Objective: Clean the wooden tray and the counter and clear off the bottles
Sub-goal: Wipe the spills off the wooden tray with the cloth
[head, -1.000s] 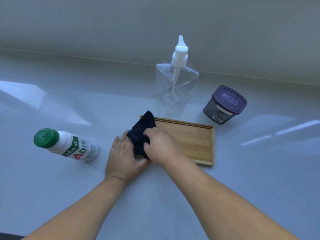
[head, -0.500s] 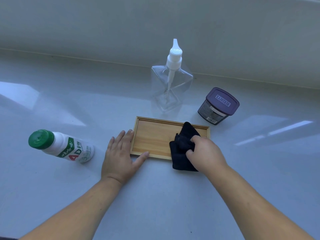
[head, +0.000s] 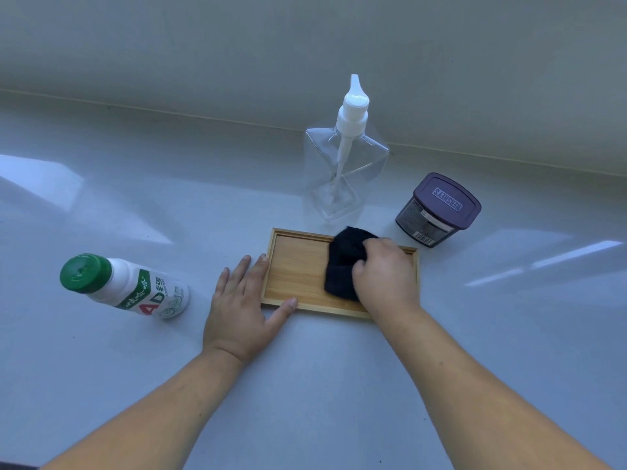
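Observation:
A shallow wooden tray (head: 298,269) lies on the white counter (head: 305,385) in the middle of the view. My right hand (head: 386,276) presses a dark bunched cloth (head: 344,266) onto the tray's right half. My left hand (head: 242,303) lies flat against the tray's left end, thumb on its near rim, fingers spread. A white bottle with a green cap (head: 125,286) stands to the left of the tray. Behind the tray stands a clear pump bottle (head: 342,167), with a purple-lidded jar (head: 437,210) to its right.
A pale wall (head: 305,45) rises along the counter's back edge. Bright patches of light fall on the counter at the left and right.
My right hand swept the cloth from the tray's left end to its right end, then back a little inward and up. My left hand stayed at the left end.

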{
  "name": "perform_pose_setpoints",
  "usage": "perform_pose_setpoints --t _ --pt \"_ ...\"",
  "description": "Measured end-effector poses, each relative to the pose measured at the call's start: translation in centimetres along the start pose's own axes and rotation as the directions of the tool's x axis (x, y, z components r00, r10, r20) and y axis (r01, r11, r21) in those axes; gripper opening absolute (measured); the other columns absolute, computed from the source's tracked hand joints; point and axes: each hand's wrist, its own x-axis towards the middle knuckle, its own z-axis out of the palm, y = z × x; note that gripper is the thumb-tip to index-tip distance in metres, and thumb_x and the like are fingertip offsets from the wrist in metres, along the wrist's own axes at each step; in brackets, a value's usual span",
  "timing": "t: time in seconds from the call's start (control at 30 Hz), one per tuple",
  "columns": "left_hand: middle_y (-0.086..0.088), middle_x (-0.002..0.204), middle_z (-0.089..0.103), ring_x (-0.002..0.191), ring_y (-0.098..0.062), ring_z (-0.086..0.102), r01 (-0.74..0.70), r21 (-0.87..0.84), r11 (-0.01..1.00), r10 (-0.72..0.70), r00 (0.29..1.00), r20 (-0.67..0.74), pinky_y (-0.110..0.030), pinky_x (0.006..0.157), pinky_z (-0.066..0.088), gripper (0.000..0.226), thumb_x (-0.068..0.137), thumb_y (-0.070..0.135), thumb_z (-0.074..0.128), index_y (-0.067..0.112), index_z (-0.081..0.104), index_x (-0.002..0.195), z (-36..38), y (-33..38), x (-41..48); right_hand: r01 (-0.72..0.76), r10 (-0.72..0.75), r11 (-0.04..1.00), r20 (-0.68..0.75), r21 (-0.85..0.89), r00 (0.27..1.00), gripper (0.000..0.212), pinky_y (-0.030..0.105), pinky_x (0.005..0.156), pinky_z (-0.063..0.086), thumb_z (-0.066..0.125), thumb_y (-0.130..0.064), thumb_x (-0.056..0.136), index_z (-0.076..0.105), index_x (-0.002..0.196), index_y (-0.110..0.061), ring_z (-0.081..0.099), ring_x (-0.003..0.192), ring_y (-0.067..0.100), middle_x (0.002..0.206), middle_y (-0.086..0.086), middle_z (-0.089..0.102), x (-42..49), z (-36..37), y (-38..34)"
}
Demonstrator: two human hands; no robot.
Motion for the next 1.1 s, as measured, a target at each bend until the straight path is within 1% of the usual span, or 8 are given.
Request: perform_pose_setpoints --t 0.13,0.23,0.37,0.6,0.73,0.87,0.93,1.1 --pt "-0.002 0.160 0.046 0.156 -0.015 0.025 -0.004 0.016 1.000 0.004 1.000 0.015 -0.043 0.129 0.007 0.090 0.089 0.075 0.047 0.013 0.043 0.154 0.0 0.0 0.1 0.282 -0.293 0.952 0.093 0.118 0.952 0.024 0.043 0.090 0.049 0.059 -0.006 0.085 0.071 0.105 -0.005 0.060 0.105 0.036 0.113 0.015 0.068 -0.5 3.5 -6.6" --pt "-0.004 0.154 0.052 0.153 -0.016 0.030 -0.009 0.013 1.000 0.009 1.000 0.013 -0.045 0.129 0.010 0.081 0.088 0.069 0.050 0.014 0.047 0.148 0.1 -0.2 0.2 0.315 -0.337 0.933 0.114 0.173 0.935 0.020 0.038 0.080 0.048 0.057 -0.003 0.085 0.068 0.101 -0.007 0.057 0.100 0.034 0.108 0.011 0.065 -1.0 5.2 -9.2" --pt "-0.002 0.150 0.056 0.153 -0.017 0.031 -0.001 0.014 1.000 0.001 1.000 0.000 -0.042 0.129 0.010 0.083 0.084 0.066 0.055 0.013 0.049 0.148 0.4 -0.4 0.2 0.374 -0.405 0.908 0.169 0.189 0.898 0.028 0.045 0.085 0.050 0.058 -0.004 0.084 0.069 0.109 -0.008 0.056 0.103 0.032 0.111 0.009 0.065 -2.1 4.3 -6.7" --pt "0.003 0.161 0.045 0.155 -0.015 0.025 0.013 -0.005 1.000 -0.013 1.000 -0.008 -0.043 0.129 0.010 0.094 0.086 0.080 0.049 0.018 0.039 0.155 0.4 -0.4 0.0 0.271 -0.279 0.960 0.213 0.063 0.936 0.037 0.040 0.096 0.048 0.060 -0.007 0.084 0.071 0.119 -0.013 0.056 0.113 0.030 0.121 0.005 0.065 -3.2 -0.4 2.6" --pt "0.002 0.159 0.047 0.155 -0.016 0.027 0.016 -0.013 1.000 -0.017 1.000 -0.016 -0.044 0.129 0.011 0.096 0.084 0.081 0.049 0.016 0.040 0.155 0.3 -0.1 -0.1 0.144 -0.135 0.989 0.165 -0.042 0.977 0.033 0.044 0.086 0.053 0.060 -0.008 0.087 0.070 0.119 -0.011 0.057 0.110 0.032 0.119 0.006 0.063 -3.2 -2.4 6.5" --pt "0.002 0.160 0.046 0.155 -0.016 0.026 0.014 -0.008 1.000 -0.014 1.000 -0.019 -0.046 0.128 0.012 0.095 0.084 0.080 0.050 0.017 0.040 0.155 0.4 -0.1 -0.1 0.073 -0.074 0.997 0.152 0.010 0.986 0.035 0.042 0.083 0.053 0.058 -0.008 0.088 0.068 0.121 -0.014 0.055 0.109 0.029 0.118 0.004 0.061 -3.6 -1.9 5.1" --pt "0.002 0.161 0.045 0.155 -0.017 0.025 0.008 0.003 1.000 -0.008 1.000 -0.014 -0.047 0.128 0.012 0.095 0.085 0.080 0.049 0.017 0.039 0.155 0.3 -0.1 -0.1 0.116 -0.125 0.991 0.145 0.074 0.982 0.037 0.039 0.086 0.050 0.059 -0.008 0.086 0.069 0.120 -0.015 0.055 0.110 0.028 0.118 0.004 0.063 -4.7 -1.8 3.7" --pt "0.002 0.163 0.042 0.156 -0.017 0.023 -0.006 0.037 0.999 0.006 1.000 0.014 -0.045 0.129 0.009 0.085 0.093 0.073 0.042 0.018 0.035 0.158 0.1 0.0 -0.2 0.394 -0.403 0.915 0.178 0.086 0.898 0.030 0.039 0.085 0.049 0.060 -0.014 0.081 0.067 0.110 -0.019 0.055 0.098 0.025 0.107 0.001 0.061 -10.8 -1.1 0.5"
